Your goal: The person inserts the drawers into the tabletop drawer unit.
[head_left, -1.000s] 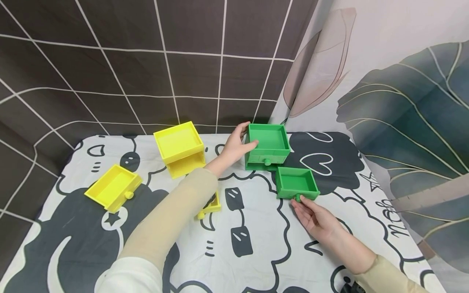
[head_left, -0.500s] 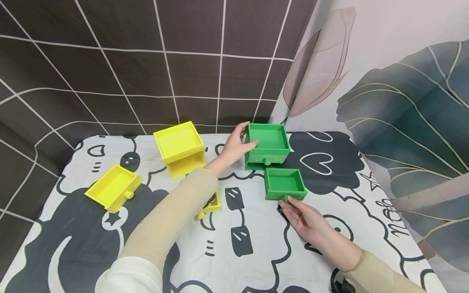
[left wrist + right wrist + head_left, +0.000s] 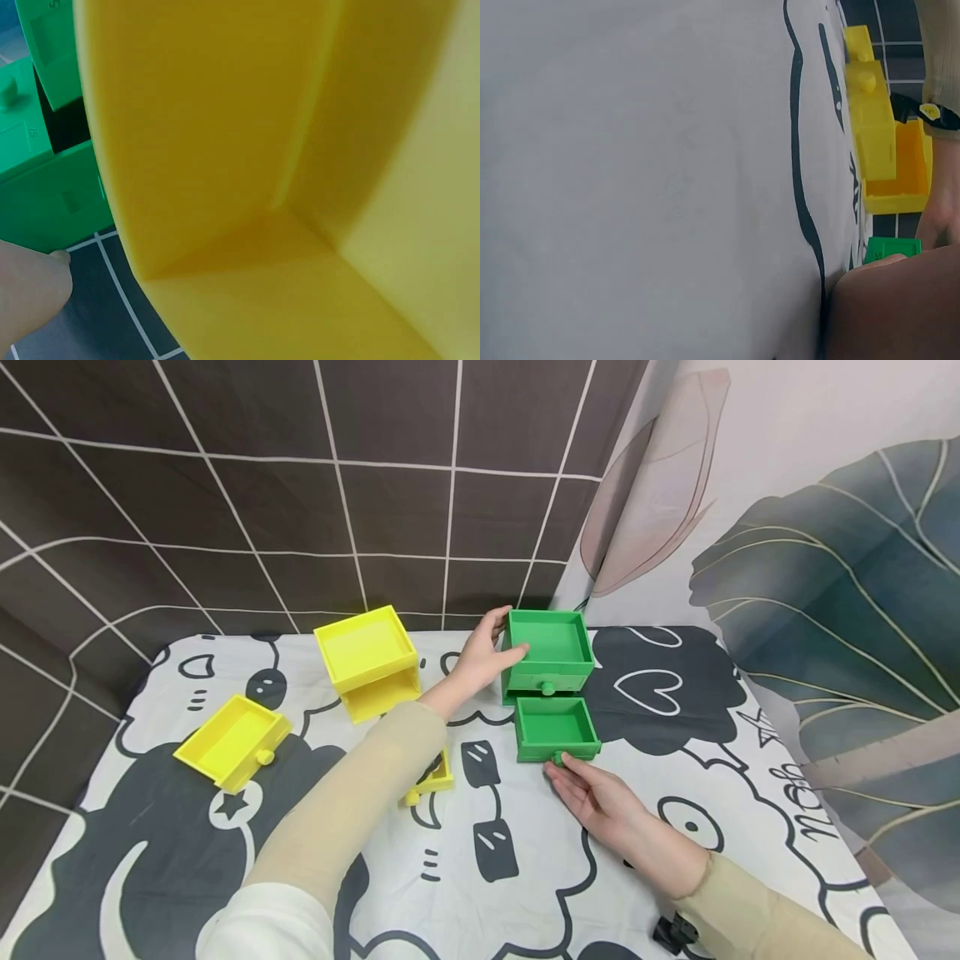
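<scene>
Currently, the left hand (image 3: 480,656) grips the green cabinet (image 3: 551,647) at nine o'clock, apparently to steady it, while the right hand (image 3: 607,802) pinches the knob (image 3: 558,758) of the green drawer (image 3: 555,727) at the cabinet's six o'clock.

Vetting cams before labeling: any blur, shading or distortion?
Head: evenly lit, green drawer, left hand and right hand clear; backdrop lines curve at left, lens or fabric, can't tell. Left wrist: yellow cabinet dominates, soft edges, shaded inside. Right wrist: right hand dark at lower right; pale cloth has little detail.
</scene>
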`<state>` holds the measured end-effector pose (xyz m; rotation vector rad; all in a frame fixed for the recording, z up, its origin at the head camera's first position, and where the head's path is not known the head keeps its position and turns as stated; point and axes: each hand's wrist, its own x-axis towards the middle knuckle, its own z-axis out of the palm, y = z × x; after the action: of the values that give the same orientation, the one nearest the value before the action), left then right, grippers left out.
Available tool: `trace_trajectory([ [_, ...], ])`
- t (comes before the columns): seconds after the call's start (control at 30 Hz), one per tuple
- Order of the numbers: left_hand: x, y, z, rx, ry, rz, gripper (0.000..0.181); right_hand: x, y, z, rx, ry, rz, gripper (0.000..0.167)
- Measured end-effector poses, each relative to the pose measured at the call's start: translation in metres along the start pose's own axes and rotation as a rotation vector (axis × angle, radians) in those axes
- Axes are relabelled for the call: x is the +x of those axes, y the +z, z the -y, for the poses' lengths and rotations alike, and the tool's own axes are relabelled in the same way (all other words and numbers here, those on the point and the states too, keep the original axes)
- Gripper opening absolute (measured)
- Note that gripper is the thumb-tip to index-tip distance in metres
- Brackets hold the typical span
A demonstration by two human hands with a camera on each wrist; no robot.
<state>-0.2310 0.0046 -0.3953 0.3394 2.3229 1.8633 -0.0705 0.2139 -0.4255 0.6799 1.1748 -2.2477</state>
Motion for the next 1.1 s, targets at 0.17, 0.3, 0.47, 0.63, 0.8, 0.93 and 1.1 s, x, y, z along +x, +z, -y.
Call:
trace_trajectory([
  [0.17,0.0,0.0,-0.001,-0.001,0.0,0.003,0.073,0.004,0.007,-0.001,0.004,0.002,0.007,0.026],
  [0.3,0.0,0.0,-0.002,0.002,0.003,0.004,0.074,0.007,0.012,-0.001,-0.003,-0.006,-0.014,0.026],
  [0.47,0.0,0.0,-0.002,0.0,0.001,0.006,0.074,0.011,0.015,-0.001,-0.01,-0.011,-0.032,0.029],
  [0.63,0.001,0.001,-0.001,-0.008,0.001,0.006,0.074,0.013,0.018,-0.001,0.017,-0.013,-0.048,0.029],
  [0.8,0.001,0.001,0.0,-0.006,-0.005,0.004,0.074,0.012,0.02,-0.001,0.034,-0.013,-0.039,0.027],
  [0.93,0.0,0.001,0.0,-0.006,-0.006,0.002,0.074,0.012,0.021,0.0,0.017,-0.015,-0.031,0.026],
  [1.1,0.0,0.0,0.0,-0.006,-0.003,0.0,0.074,0.013,0.021,0.001,0.008,-0.019,-0.033,0.026],
])
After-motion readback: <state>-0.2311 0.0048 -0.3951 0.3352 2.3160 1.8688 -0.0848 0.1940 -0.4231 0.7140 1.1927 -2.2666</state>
